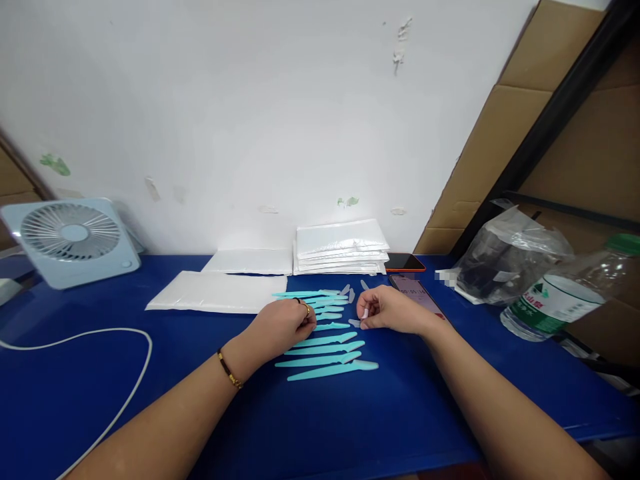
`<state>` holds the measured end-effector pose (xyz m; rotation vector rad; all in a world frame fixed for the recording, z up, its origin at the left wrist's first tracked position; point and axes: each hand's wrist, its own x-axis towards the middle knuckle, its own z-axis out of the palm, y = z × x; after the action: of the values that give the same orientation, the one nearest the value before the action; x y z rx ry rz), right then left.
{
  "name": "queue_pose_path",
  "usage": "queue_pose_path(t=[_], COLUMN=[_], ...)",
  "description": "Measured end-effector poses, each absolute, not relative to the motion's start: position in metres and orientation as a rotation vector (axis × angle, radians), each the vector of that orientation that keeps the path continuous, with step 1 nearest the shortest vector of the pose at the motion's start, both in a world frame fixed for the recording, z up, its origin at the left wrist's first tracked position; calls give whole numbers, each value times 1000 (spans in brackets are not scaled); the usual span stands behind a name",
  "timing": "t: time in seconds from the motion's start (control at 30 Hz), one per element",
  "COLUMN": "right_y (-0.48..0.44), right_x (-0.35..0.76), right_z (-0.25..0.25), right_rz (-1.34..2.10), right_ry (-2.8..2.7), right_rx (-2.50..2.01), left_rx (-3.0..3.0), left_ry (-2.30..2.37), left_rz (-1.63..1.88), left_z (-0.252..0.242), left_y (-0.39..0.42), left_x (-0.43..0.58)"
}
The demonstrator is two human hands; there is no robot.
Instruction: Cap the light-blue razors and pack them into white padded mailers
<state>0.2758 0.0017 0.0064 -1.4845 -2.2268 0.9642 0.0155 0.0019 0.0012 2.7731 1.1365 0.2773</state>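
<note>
Several turquoise eyebrow razors (pixel 325 371) lie in a rough column on the blue table, handles toward the left. My left hand (pixel 287 323), ringed and with a bracelet at the wrist, is closed over the middle of the column. From its fingertips one eyebrow razor (pixel 334 326) sticks out to the right; the grip itself is hidden. Facing it, my right hand (pixel 383 310) is closed in a pinch at a small translucent blade cover (pixel 355 323), close to that razor's head. Other loose blade covers (pixel 351 295) lie just beyond my right fingertips.
White padded envelopes (pixel 220 291) lie behind my left hand, with a stack of them (pixel 343 247) by the wall. A phone (pixel 415 293) lies beside my right hand. Farther right are a plastic bag (pixel 510 253) and a bottle (pixel 555 303). A fan (pixel 75 240) and white cable (pixel 143 373) are left.
</note>
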Motion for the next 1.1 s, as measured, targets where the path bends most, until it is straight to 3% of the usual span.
queue_pose_path(t=[0.47, 0.6, 0.7, 1.1], right_y=[1, 6, 11, 8], right_x=[260, 263, 267, 270], right_z=[-4, -6, -7, 2], right_rz=[966, 569, 260, 40], right_ry=[-2175, -2155, -2234, -2409], right_rx=[-1244, -1311, -1383, -1602], left_rx=[2686, 2658, 2633, 2772], left_ry=[1214, 1314, 1162, 1086], left_rz=[321, 517, 420, 220], left_z=[0, 4, 7, 9], left_y=[7, 4, -1, -5], left_x=[15, 15, 16, 15])
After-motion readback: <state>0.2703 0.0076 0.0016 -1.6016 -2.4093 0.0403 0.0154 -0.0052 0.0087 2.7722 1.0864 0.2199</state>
